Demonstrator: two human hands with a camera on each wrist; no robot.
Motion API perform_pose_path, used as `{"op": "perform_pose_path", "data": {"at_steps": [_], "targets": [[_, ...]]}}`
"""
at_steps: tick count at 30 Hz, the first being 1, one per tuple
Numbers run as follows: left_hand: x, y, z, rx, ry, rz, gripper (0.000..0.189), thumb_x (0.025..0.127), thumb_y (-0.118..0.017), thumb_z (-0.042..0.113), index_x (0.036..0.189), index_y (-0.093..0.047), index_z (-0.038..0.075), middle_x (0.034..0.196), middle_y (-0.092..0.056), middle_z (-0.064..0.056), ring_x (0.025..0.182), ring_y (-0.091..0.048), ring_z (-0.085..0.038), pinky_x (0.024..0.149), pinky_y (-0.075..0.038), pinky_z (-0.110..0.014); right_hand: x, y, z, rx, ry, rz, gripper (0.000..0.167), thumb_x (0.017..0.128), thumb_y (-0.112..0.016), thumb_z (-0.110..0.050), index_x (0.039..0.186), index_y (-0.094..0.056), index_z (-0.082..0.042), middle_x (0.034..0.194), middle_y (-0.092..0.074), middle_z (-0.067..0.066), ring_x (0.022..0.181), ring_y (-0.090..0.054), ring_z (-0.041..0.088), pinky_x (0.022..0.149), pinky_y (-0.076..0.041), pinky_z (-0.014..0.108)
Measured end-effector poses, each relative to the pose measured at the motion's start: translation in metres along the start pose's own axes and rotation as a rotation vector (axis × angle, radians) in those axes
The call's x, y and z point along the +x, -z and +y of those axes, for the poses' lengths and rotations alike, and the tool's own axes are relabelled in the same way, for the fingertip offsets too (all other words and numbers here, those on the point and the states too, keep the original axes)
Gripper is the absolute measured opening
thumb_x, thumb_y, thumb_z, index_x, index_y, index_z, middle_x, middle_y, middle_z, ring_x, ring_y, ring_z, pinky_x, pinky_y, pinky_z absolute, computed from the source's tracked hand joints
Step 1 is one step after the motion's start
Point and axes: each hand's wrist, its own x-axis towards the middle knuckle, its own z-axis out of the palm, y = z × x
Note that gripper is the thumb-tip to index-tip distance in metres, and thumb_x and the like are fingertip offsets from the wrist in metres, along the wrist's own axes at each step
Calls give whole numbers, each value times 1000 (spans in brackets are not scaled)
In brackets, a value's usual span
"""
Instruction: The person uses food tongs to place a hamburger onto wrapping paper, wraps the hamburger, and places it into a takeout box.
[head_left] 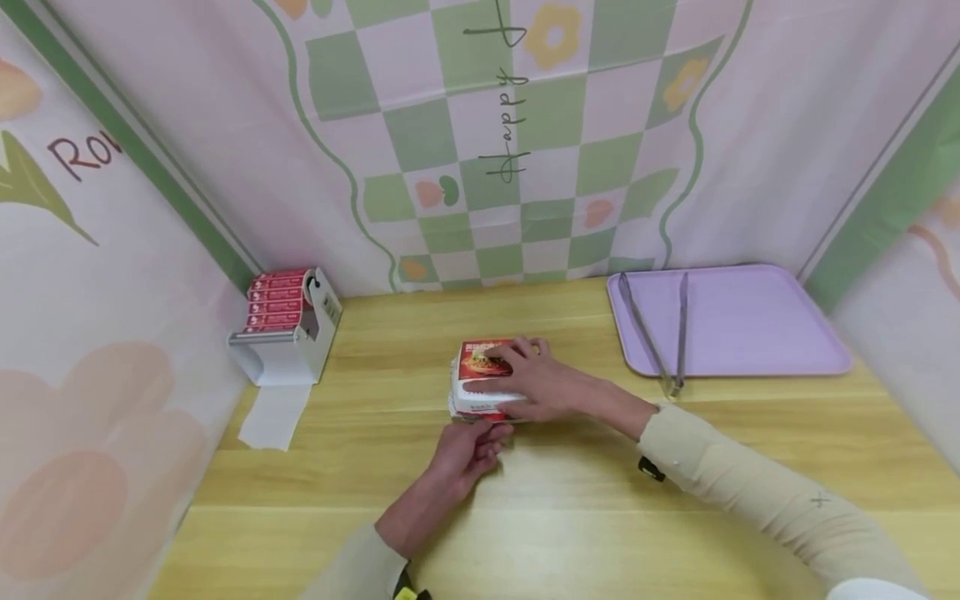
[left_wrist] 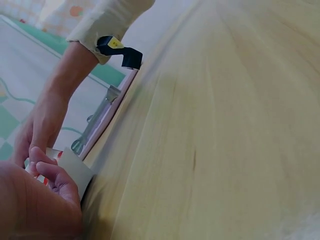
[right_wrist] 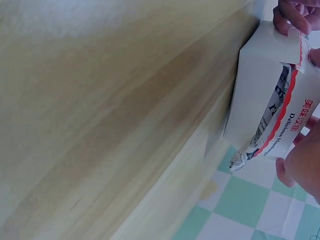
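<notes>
A white and red hamburger box (head_left: 474,403) stands on the table before me, a burger picture on its lid. My right hand (head_left: 546,385) spreads over the lid from the right, fingers bent around its edges. Low at the box's front, my left hand (head_left: 462,454) has curled fingers at the edge. The right wrist view shows the left hand's fingertips (right_wrist: 281,26) at a flap by the box's corner. Newsprint-patterned paper (right_wrist: 272,107) sticks out through the gap between lid and base there. What lies inside the box is hidden.
A lilac tray (head_left: 757,325) lies at the back right, with metal tongs (head_left: 682,333) resting across its front rim. On the left stands a white dispenser (head_left: 288,358) of red-printed packs, a white paper sheet (head_left: 276,417) before it. Patterned cloth walls (head_left: 480,167) enclose the wooden table.
</notes>
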Motion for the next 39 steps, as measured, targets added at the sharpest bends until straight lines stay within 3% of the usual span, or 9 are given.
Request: {"op": "perform_pose_path", "data": {"at_steps": [11, 17, 20, 23, 25, 29, 32, 35, 39], "targets": [[-3, 4, 3, -11, 3, -18, 33, 104, -46, 19, 125, -59, -4, 86, -77, 1, 63, -60, -3, 57, -45, -16, 0, 7, 0, -81, 50, -20, 52, 99, -56, -44, 148, -40, -48, 152, -40, 11, 131, -35, 30, 100, -32, 51], [-3, 4, 4, 10, -16, -19, 34, 104, -46, 19, 125, -58, -5, 83, -76, 2, 61, -59, -2, 57, -46, -16, 7, 13, -3, -178, 103, -21, 58, 96, -56, -38, 149, -34, -53, 141, -47, 11, 117, -41, 28, 94, -32, 51], [-3, 3, 4, 23, -18, -27, 34, 103, -45, 16, 126, -57, -6, 82, -75, 2, 60, -59, -2, 57, -47, -16, 10, 12, -5, -191, 94, -56, 59, 96, -53, -37, 149, -33, -53, 148, -41, 13, 128, -37, 32, 99, -32, 58], [-3, 3, 6, 38, -14, -20, 35, 100, -45, 12, 126, -58, -8, 82, -75, 2, 59, -58, -3, 56, -47, -17, 11, 8, -6, -161, 54, -114, 52, 102, -44, -41, 151, -29, -54, 163, -24, 13, 147, -23, 36, 106, -29, 68], [-3, 3, 8, 48, -13, -7, 35, 98, -46, 10, 125, -59, -9, 82, -75, 2, 59, -57, -3, 56, -46, -17, 12, 6, -7, -147, 32, -128, 49, 105, -38, -43, 151, -27, -54, 166, -18, 10, 150, -18, 36, 105, -29, 71], [-1, 4, 11, 42, -14, 16, 34, 101, -47, 13, 124, -59, -8, 82, -75, 2, 59, -56, -3, 57, -45, -17, 17, 8, -6, -156, 22, -86, 48, 105, -41, -42, 149, -29, -58, 161, -29, 7, 140, -29, 33, 98, -34, 64], [1, 5, 11, 32, -9, 28, 31, 104, -47, 18, 119, -62, -5, 81, -75, 2, 60, -56, -3, 57, -45, -17, 21, 8, -1, -184, 51, -54, 50, 101, -46, -45, 148, -31, -58, 147, -43, 6, 123, -37, 29, 94, -33, 57], [3, 7, 9, 36, -12, 29, 33, 105, -48, 23, 116, -65, -3, 80, -75, 2, 60, -56, -3, 57, -46, -17, 24, 4, 3, -189, 85, -42, 49, 100, -43, -52, 148, -32, -57, 136, -48, 7, 118, -38, 27, 93, -32, 53], [6, 9, 5, 41, -22, 18, 33, 106, -47, 24, 111, -66, -1, 76, -74, 4, 57, -54, -2, 55, -44, -16, 25, -1, 3, -144, 95, -48, 47, 101, -39, -55, 148, -36, -54, 152, -40, 11, 140, -31, 35, 96, -35, 56]]}}
